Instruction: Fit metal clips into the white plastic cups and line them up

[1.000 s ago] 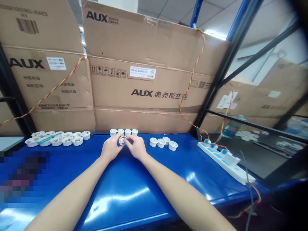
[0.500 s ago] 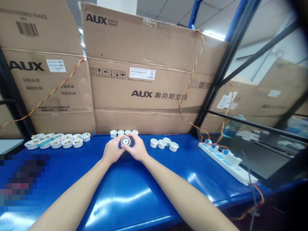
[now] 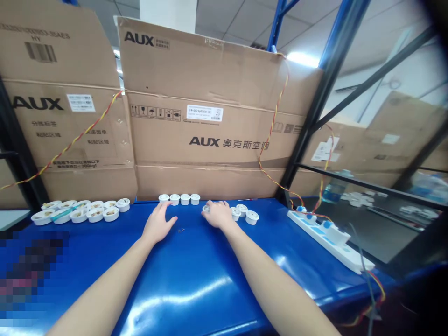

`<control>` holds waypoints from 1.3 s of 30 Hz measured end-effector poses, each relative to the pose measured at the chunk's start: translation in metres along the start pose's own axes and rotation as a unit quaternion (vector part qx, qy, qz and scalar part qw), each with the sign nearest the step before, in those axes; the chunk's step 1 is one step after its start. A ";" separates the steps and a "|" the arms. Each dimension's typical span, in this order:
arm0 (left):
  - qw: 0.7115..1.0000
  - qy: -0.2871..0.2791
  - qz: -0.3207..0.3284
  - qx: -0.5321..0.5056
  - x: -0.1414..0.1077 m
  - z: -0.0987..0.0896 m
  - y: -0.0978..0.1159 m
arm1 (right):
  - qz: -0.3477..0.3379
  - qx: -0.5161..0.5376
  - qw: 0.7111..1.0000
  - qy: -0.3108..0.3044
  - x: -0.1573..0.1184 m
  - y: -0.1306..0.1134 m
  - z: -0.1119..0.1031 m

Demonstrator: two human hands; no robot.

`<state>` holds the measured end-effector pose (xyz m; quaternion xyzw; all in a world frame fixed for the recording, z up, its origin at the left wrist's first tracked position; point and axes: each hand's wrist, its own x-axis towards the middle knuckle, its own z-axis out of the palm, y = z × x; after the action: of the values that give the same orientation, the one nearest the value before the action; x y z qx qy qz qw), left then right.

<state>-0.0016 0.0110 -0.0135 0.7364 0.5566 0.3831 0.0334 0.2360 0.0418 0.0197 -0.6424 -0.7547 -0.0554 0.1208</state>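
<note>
Left hand (image 3: 158, 224) open, empty; right hand (image 3: 219, 214) touching a white cup (image 3: 206, 209) (grip unclear)

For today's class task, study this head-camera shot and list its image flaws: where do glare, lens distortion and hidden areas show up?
In the head view, glare streaks across the blue workbench; a ceiling light blooms bright beyond the cardboard box; the wide lens bends the shelf upright and darkens the right corners; a pixelated patch hides the lower left.

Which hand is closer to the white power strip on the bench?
Right: the right hand is left of the power strip, with small white cups between them; the left hand lies farther left.
</note>
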 end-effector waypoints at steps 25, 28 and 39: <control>0.999 -0.041 -0.014 -0.010 0.000 0.003 0.000 | -0.140 0.078 0.987 -0.025 -0.001 -0.027 0.004; 0.999 -0.039 0.002 -0.019 0.001 0.004 -0.003 | -0.231 0.189 0.954 -0.017 -0.011 -0.025 0.003; 0.997 -0.070 -0.017 -0.034 0.000 0.003 -0.003 | -0.381 0.236 0.891 -0.076 -0.007 -0.026 0.015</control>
<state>-0.0019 0.0136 -0.0167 0.7507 0.5518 0.3482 0.1035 0.2097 0.0347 0.0052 -0.2609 -0.9392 0.1313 0.1805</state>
